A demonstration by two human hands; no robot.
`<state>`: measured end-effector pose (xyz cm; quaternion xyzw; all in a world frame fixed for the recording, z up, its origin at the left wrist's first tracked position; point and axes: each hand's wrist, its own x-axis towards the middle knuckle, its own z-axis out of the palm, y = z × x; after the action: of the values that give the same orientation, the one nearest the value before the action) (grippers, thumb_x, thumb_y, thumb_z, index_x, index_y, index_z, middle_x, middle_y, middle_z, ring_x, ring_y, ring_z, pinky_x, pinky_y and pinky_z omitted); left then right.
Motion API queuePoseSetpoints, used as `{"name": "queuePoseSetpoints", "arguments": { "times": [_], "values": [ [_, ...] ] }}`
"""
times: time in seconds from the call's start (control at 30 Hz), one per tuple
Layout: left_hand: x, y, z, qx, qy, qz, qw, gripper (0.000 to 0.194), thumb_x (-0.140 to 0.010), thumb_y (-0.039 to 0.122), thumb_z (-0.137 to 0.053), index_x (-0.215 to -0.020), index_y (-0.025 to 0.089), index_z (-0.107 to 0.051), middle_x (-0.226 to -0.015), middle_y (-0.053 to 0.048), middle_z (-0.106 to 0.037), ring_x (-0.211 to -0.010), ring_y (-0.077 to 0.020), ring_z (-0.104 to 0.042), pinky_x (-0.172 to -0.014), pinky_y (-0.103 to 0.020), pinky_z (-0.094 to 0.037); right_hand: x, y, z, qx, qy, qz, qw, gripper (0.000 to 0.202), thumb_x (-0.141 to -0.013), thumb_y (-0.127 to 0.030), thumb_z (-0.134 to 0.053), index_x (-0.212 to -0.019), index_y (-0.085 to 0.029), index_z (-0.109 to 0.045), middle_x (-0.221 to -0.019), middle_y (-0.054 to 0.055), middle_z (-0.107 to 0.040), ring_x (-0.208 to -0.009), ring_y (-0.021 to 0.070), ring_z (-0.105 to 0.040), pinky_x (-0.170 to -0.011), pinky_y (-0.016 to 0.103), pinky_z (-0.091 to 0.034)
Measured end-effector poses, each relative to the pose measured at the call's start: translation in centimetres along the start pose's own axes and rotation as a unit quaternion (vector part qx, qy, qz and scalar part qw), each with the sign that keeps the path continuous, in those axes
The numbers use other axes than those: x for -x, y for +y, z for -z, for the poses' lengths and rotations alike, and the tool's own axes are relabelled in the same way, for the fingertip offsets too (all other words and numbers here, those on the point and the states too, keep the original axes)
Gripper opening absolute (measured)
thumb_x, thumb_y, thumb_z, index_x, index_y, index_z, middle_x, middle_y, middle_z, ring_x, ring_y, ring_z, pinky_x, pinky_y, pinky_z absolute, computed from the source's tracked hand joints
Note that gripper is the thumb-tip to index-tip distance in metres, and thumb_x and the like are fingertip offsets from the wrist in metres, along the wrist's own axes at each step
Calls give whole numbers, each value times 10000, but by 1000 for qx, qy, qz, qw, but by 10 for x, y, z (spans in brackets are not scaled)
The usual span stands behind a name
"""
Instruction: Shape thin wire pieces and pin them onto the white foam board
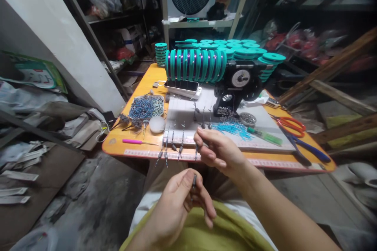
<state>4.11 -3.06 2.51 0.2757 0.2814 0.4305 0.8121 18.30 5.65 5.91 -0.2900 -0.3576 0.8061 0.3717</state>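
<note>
Low over my lap, my left hand has thumb and forefinger closed on a small dark grey cylindrical piece, its other fingers loosely curled. My right hand is above it at the table's front edge, thumb and fingertips pinched together. What they hold, if anything, is too small to make out. A thin dark strand shows just beside those fingertips. Several dark weights on short blue-and-black strands hang over the front edge to the left. More such pieces lie on the white board.
On the orange table are a tray of blue tubes, a pink-handled needle tool, blue pieces, a green tube, red scissors and blue-handled pliers. Teal spools sit on a black stand behind a phone.
</note>
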Motion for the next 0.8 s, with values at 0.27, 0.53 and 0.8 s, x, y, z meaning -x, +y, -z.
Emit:
{"name": "queuePoseSetpoints", "arguments": {
  "times": [0.27, 0.53, 0.8],
  "values": [
    [8, -4, 2, 11, -22, 27, 999, 334, -1006, 368, -317, -794, 165, -477, -560, -66, -689, -399, -130, -606, -412, -187, -454, 4, -1, -2, 8, 6, 8, 1000, 323, -897, -430, -559, -719, -160, -548, -393, -81, -441, -240, -3, -203, -275, 99, -126],
    [10, -8, 5, 22, -34, 30, 999, 325, -999, 379, -335, -786, 179, -479, -535, -49, -673, -417, -154, -604, -368, -189, -420, 5, -2, -3, 18, 12, 9, 1000, 324, -895, -439, -558, -726, -164, -535, -394, -88, -427, -246, 1, -192, -277, 104, -124],
    [11, -8, 4, 45, -45, 34, 997, 333, -1009, 364, -300, -796, 175, -473, -549, -47, -677, -435, -150, -624, -427, -204, -453, 7, -3, -6, 28, 13, 12, 999, 323, -916, -418, -537, -719, -162, -545, -401, -83, -437, -250, -1, -202, -287, 105, -119]
  ]
}}
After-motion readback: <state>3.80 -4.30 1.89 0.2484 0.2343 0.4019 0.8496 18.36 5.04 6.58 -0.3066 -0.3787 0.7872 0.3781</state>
